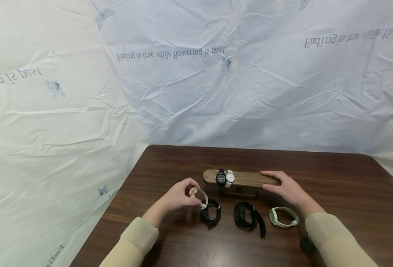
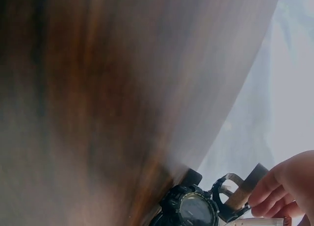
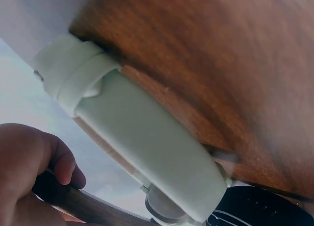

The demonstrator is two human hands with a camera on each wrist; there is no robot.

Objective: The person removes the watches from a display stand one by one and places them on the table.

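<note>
I sit at a dark brown wooden surface [image 1: 333, 193] with a rounded far corner. Behind it and down my left side hangs a creased white sheet [image 1: 190, 92], printed with pale blue dragonflies and lines of upside-down lettering. The light is soft and even.

The crumpled white backdrop sheet [image 1: 196, 92] carries a printed line, upside down from here: "Fading is true while flowering is past". It repeats, cut off, at the upper right and far left. Near the surface's [image 1: 333, 178] left corner, "1289" may be printed.
</note>
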